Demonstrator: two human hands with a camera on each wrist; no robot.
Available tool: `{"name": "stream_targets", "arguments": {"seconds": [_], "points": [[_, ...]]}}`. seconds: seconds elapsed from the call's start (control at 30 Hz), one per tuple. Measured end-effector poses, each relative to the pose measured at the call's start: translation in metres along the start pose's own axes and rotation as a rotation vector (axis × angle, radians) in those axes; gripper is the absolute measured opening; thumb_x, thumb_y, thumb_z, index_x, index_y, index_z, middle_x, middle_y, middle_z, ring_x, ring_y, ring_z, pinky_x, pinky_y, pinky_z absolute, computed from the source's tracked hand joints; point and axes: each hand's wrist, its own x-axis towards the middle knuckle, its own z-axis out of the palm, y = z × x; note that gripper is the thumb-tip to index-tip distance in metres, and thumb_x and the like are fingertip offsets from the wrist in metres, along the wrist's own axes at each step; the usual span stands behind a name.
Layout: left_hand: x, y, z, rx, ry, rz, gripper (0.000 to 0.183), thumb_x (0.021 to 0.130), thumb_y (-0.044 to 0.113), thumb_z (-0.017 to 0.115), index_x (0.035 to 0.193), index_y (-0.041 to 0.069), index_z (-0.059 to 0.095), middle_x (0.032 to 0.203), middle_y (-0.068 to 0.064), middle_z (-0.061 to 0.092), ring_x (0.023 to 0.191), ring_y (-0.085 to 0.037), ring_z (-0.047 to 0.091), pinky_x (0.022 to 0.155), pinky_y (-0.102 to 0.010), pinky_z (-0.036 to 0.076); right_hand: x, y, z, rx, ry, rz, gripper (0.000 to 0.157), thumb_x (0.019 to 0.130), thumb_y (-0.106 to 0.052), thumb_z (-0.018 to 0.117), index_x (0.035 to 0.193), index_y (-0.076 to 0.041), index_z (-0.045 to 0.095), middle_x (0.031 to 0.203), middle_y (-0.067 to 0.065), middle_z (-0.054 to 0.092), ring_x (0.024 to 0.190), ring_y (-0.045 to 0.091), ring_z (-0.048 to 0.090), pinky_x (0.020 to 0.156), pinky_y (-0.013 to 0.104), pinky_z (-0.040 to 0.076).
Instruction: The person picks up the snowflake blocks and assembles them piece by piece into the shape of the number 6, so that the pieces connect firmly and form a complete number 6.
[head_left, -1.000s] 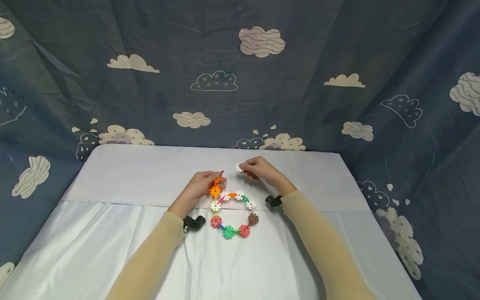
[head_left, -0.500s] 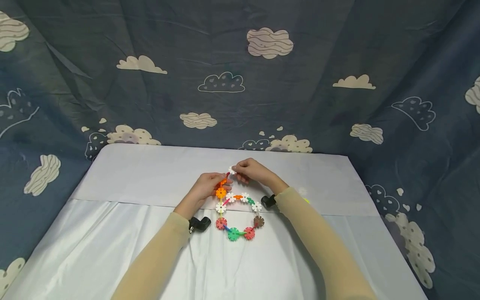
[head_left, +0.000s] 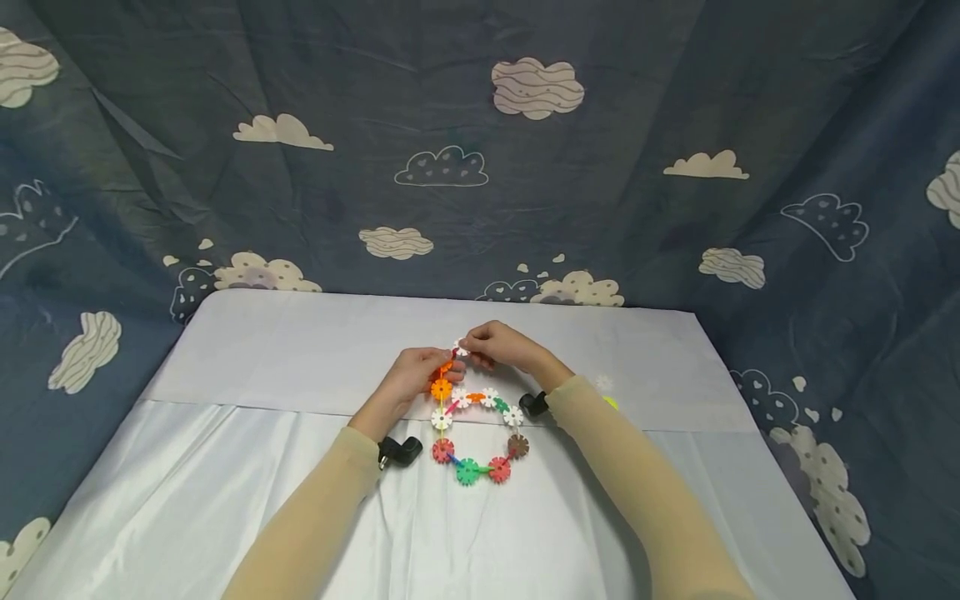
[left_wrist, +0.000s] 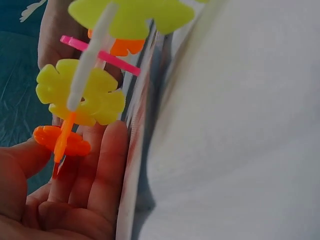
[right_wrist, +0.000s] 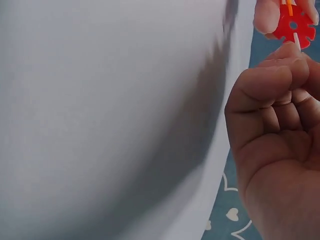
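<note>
Slotted plastic snowflake discs are linked into a ring (head_left: pixel 467 473) on the white cloth, with a short chain running up from its left side. My left hand (head_left: pixel 412 375) pinches the chain's upper end, at an orange disc (left_wrist: pixel 62 141) and a red disc (right_wrist: pixel 292 25). Between the thumb and fingers of my right hand (head_left: pixel 501 343) is a white disc (head_left: pixel 461 348), seen edge-on in the right wrist view. Its edge meets a slot of the red disc; how deep it sits is hidden by the fingertips.
A white-clothed table (head_left: pixel 300 500) lies under both arms. Beside the right sleeve sit a yellow disc (head_left: pixel 611 402), partly hidden, and a pale one (head_left: pixel 603 382). A dark cloud-print curtain (head_left: pixel 450 108) hangs behind and at the sides.
My right hand has moved left with the white disc, from apart to touching the red disc. My left hand keeps its grip. The head view has shifted slightly.
</note>
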Motion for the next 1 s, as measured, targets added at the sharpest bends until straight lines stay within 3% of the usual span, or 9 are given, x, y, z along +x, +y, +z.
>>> {"name": "stream_targets", "arguments": {"seconds": [0.2, 0.33, 0.53, 0.63, 0.73, 0.83, 1.0], "points": [[-0.001, -0.001, 0.000, 0.027, 0.005, -0.024, 0.039, 0.111, 0.033, 0.058, 0.133, 0.004, 0.070, 0.114, -0.007, 0.082, 0.095, -0.010, 0.079, 0.080, -0.021, 0.057, -0.002, 0.004, 0.001, -0.065, 0.009, 0.002, 0.040, 0.112, -0.040, 0.054, 0.092, -0.010, 0.070, 0.068, -0.002, 0.058, 0.059, 0.013, 0.050, 0.059, 0.026, 0.042], [-0.003, 0.002, -0.004, 0.034, -0.004, -0.044, 0.039, 0.111, 0.034, 0.058, 0.136, 0.005, 0.067, 0.121, -0.008, 0.080, 0.096, -0.009, 0.078, 0.074, -0.022, 0.051, -0.018, 0.008, -0.018, -0.130, 0.110, -0.004, 0.051, 0.113, -0.047, 0.046, 0.110, -0.007, 0.076, 0.071, 0.002, 0.063, 0.058, 0.014, 0.051, 0.058, 0.028, 0.044], [0.001, 0.004, -0.010, -0.065, -0.046, -0.057, 0.045, 0.111, 0.033, 0.059, 0.146, 0.005, 0.056, 0.135, -0.012, 0.072, 0.096, -0.009, 0.077, 0.077, -0.021, 0.058, -0.090, 0.040, -0.077, -0.224, 0.320, 0.044, 0.045, 0.111, -0.042, 0.054, 0.122, -0.003, 0.074, 0.082, 0.012, 0.066, 0.064, 0.019, 0.053, 0.058, 0.029, 0.045], [0.002, 0.006, -0.012, -0.089, -0.044, -0.064, 0.045, 0.110, 0.034, 0.060, 0.146, 0.008, 0.056, 0.130, -0.011, 0.072, 0.092, -0.010, 0.077, 0.078, -0.023, 0.060, -0.127, 0.059, -0.091, -0.308, 0.369, 0.119, 0.035, 0.107, -0.034, 0.063, 0.124, -0.004, 0.073, 0.086, 0.014, 0.066, 0.068, 0.021, 0.056, 0.059, 0.031, 0.046], [0.002, 0.007, -0.012, -0.082, -0.039, -0.059, 0.043, 0.109, 0.035, 0.062, 0.145, 0.011, 0.058, 0.126, -0.011, 0.072, 0.089, -0.011, 0.077, 0.076, -0.023, 0.060, -0.151, 0.073, -0.084, -0.398, 0.304, 0.147, 0.034, 0.102, -0.029, 0.072, 0.129, -0.008, 0.072, 0.089, 0.012, 0.066, 0.072, 0.021, 0.056, 0.062, 0.031, 0.046], [0.003, 0.007, -0.010, -0.077, -0.039, -0.047, 0.045, 0.107, 0.035, 0.065, 0.145, 0.011, 0.058, 0.128, -0.013, 0.072, 0.088, -0.011, 0.077, 0.077, -0.023, 0.061, -0.163, 0.080, -0.068, -0.454, 0.218, 0.134, 0.040, 0.096, -0.028, 0.080, 0.131, -0.010, 0.071, 0.090, 0.007, 0.065, 0.075, 0.018, 0.055, 0.064, 0.030, 0.045], [0.005, 0.006, -0.003, -0.085, -0.039, -0.027, 0.049, 0.106, 0.027, 0.068, 0.148, 0.006, 0.054, 0.138, -0.017, 0.069, 0.092, -0.012, 0.078, 0.082, -0.025, 0.063, -0.168, 0.084, -0.049, -0.499, 0.259, 0.139, 0.029, 0.092, -0.019, 0.084, 0.118, -0.010, 0.074, 0.087, 0.003, 0.064, 0.076, 0.017, 0.054, 0.064, 0.028, 0.044]]}}
